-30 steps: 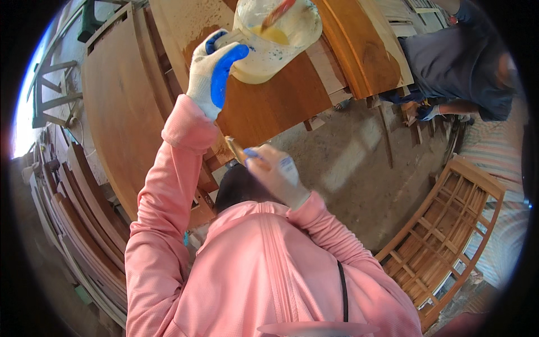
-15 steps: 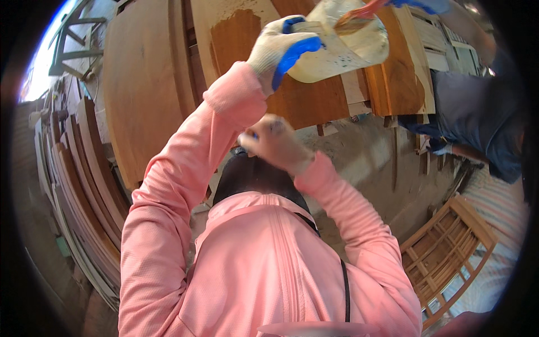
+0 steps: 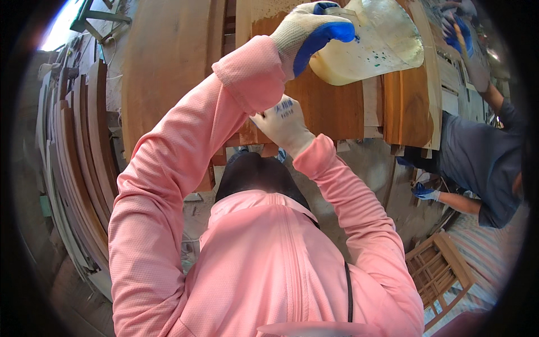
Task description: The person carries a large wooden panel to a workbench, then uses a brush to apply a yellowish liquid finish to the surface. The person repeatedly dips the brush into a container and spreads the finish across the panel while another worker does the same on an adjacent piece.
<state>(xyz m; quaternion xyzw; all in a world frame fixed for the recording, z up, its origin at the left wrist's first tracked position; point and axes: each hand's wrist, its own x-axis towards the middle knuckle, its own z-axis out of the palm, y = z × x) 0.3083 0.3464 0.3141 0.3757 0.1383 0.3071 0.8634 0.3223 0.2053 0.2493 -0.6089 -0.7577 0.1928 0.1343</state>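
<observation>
My left hand (image 3: 314, 36), in a white knit glove with blue coating, is closed on the upper edge of a translucent plastic container (image 3: 370, 50). The container is tilted over the wooden panels and has pale liquid low inside and dark specks on its wall. Below my left sleeve, my right hand (image 3: 286, 124), also gloved, is beside a brown wooden panel (image 3: 331, 109). Its fingers look curled, partly hidden by the sleeve, and whatever they hold does not show. Wet, darker patches mark the panel under the container.
A co-worker in dark clothes (image 3: 477, 157) stands at right; one blue-gloved hand (image 3: 453, 36) holds a wooden-handled tool. Long boards (image 3: 84, 140) are stacked at left. A wooden lattice frame (image 3: 441, 264) lies at lower right. A green metal stand (image 3: 92, 19) is at upper left.
The co-worker's brush has left the container and moved right. My left hand and the container have shifted right. My right hand has risen to the panel's near edge.
</observation>
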